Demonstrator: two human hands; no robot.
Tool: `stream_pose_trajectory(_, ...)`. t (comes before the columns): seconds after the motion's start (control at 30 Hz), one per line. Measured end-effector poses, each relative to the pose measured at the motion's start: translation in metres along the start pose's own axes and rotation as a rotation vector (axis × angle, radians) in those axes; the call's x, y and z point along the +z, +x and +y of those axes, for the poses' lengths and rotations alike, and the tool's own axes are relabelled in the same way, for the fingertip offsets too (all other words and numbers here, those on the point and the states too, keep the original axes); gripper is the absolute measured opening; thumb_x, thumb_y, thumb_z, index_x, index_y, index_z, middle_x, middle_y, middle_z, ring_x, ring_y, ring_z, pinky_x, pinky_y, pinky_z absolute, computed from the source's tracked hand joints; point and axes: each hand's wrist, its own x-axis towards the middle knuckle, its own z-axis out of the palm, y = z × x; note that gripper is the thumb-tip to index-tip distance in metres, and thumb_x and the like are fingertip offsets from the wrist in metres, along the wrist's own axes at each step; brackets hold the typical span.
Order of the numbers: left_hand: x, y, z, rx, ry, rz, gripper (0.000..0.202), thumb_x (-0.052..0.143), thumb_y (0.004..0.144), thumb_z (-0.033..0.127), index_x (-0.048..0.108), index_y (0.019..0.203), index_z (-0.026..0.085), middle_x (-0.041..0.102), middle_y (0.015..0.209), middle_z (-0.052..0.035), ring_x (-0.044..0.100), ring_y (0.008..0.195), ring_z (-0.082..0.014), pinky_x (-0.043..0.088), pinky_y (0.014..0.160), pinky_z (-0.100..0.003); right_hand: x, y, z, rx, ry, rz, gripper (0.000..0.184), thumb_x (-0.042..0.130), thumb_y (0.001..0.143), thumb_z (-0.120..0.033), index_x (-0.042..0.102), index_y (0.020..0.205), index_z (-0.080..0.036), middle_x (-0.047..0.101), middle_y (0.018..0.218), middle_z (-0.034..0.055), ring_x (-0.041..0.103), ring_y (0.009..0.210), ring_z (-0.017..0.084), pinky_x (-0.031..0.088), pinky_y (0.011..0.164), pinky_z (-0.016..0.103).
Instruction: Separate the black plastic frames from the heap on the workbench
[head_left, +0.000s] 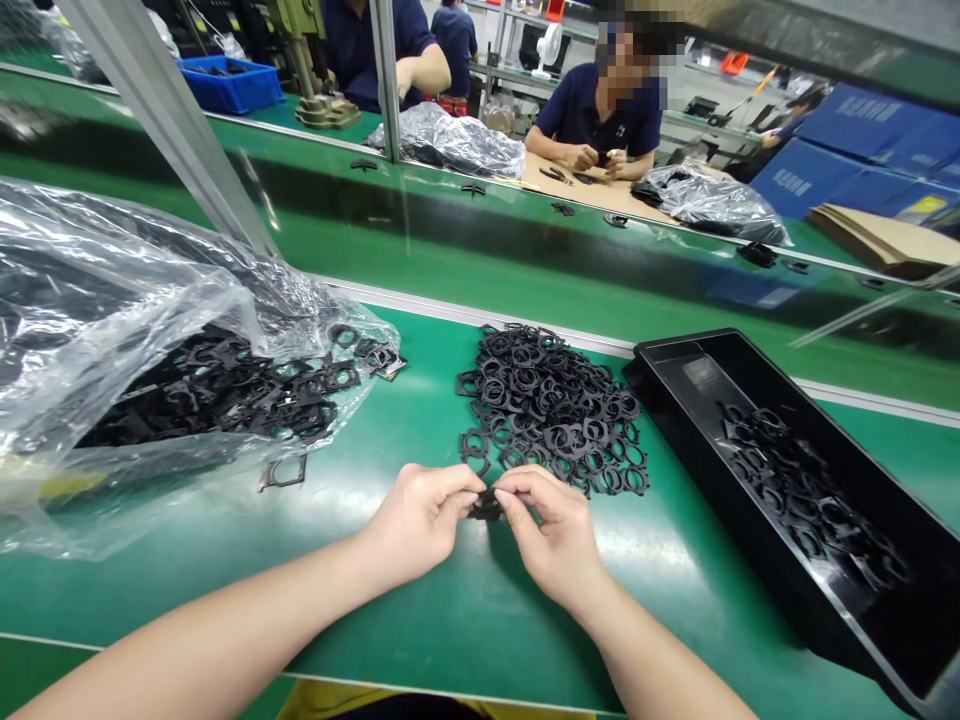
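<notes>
Between my two hands, just in front of the pile, is a small black plastic part (487,507). My left hand (424,515) pinches its left side, and my right hand (551,530) pinches its right side; the fingers hide much of its shape. Right beyond them lies a heap of black plastic ring parts (555,400) on the green tabletop (360,590). To the left, a clear plastic bag (150,290) lies open with many flat black frame parts (225,390) spilling from it. One loose square frame (285,472) rests by the bag's edge.
On the right stands a black tray (720,490) holding black parts (810,490). A green conveyor belt (525,240) with scattered black pieces runs beyond the table. Across it, a person (600,110) handles a small part. A metal post (180,130) rises at the left.
</notes>
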Motion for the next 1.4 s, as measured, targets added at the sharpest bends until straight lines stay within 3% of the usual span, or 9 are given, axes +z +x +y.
stream_pose_trajectory(0.1,0.0,0.002,0.0,-0.057,-0.069,-0.071,0.016,0.047,0.084,0.014,0.063,0.081,0.017,0.065,0.064,-0.0008,0.059,0.058,-0.0131,0.047,0.054,-0.021,0.0,0.0,0.001,-0.011,-0.04,0.004,0.012,0.05,0.084,-0.013,0.06,0.079,-0.019,0.06,0.075,0.0047,0.058,0.068,0.016,0.049,0.059,0.027)
stream_pose_trajectory(0.17,-0.001,0.003,0.002,-0.039,-0.041,-0.116,0.011,0.051,0.083,0.017,0.061,0.086,0.018,0.067,0.072,-0.0013,0.062,0.065,-0.0146,0.049,0.06,-0.022,0.0,-0.001,0.001,-0.072,-0.068,-0.02,0.013,0.049,0.085,-0.011,0.06,0.083,-0.019,0.061,0.078,0.0054,0.058,0.071,0.016,0.05,0.063,0.029)
stream_pose_trajectory(0.27,0.0,0.002,0.003,0.027,0.041,-0.122,0.019,0.051,0.084,0.017,0.059,0.101,0.021,0.07,0.079,-0.0011,0.065,0.071,-0.0157,0.05,0.067,-0.024,0.0,-0.002,-0.001,-0.208,-0.089,-0.074,0.018,0.047,0.085,-0.008,0.06,0.093,-0.019,0.062,0.086,0.0077,0.059,0.082,0.018,0.051,0.073,0.032)
stream_pose_trajectory(0.33,0.001,0.001,0.002,0.079,0.081,-0.068,0.026,0.048,0.086,0.016,0.058,0.109,0.022,0.071,0.083,-0.0018,0.066,0.071,-0.0155,0.05,0.068,-0.024,0.0,-0.002,-0.003,-0.234,-0.07,-0.042,0.021,0.048,0.085,-0.008,0.059,0.098,-0.02,0.063,0.091,0.0081,0.06,0.085,0.019,0.052,0.075,0.033)
stream_pose_trajectory(0.43,0.001,0.001,0.001,0.074,0.049,0.112,0.023,0.052,0.085,0.017,0.064,0.104,0.021,0.073,0.091,-0.0042,0.068,0.074,-0.0162,0.052,0.07,-0.024,-0.002,-0.001,-0.006,-0.133,-0.025,0.081,0.021,0.055,0.082,-0.012,0.058,0.102,-0.019,0.062,0.094,0.0085,0.06,0.086,0.019,0.054,0.072,0.031)
stream_pose_trajectory(0.53,-0.002,0.004,0.001,-0.006,-0.081,0.26,0.017,0.057,0.083,0.02,0.067,0.096,0.018,0.073,0.088,-0.0048,0.068,0.07,-0.0161,0.054,0.066,-0.023,-0.002,0.0,-0.008,-0.018,0.024,0.058,0.016,0.059,0.08,-0.017,0.059,0.096,-0.018,0.061,0.089,0.0072,0.061,0.078,0.017,0.054,0.064,0.028)
stream_pose_trajectory(0.63,-0.002,0.003,0.001,0.019,-0.119,0.31,0.016,0.059,0.082,0.018,0.068,0.095,0.018,0.073,0.091,-0.0049,0.069,0.076,-0.0166,0.055,0.071,-0.024,0.0,0.001,-0.007,-0.014,0.055,0.045,0.008,0.058,0.081,-0.017,0.06,0.089,-0.017,0.06,0.083,0.0055,0.059,0.07,0.015,0.053,0.062,0.027)
stream_pose_trajectory(0.87,0.006,-0.005,-0.001,0.151,-0.06,0.293,0.018,0.059,0.081,0.013,0.068,0.096,0.018,0.073,0.089,-0.004,0.069,0.075,-0.0142,0.055,0.073,-0.021,0.004,0.0,-0.005,-0.089,0.04,0.131,0.013,0.059,0.08,-0.01,0.061,0.091,-0.017,0.061,0.08,0.0042,0.057,0.066,0.013,0.05,0.061,0.025)
stream_pose_trajectory(1.4,0.008,-0.005,0.001,0.119,-0.111,0.289,0.019,0.059,0.082,0.012,0.068,0.096,0.021,0.072,0.087,-0.0012,0.067,0.073,-0.0122,0.054,0.072,-0.019,0.002,-0.002,-0.006,-0.162,0.011,0.134,0.017,0.056,0.082,-0.006,0.062,0.094,-0.017,0.065,0.08,0.0043,0.062,0.071,0.014,0.051,0.064,0.025)
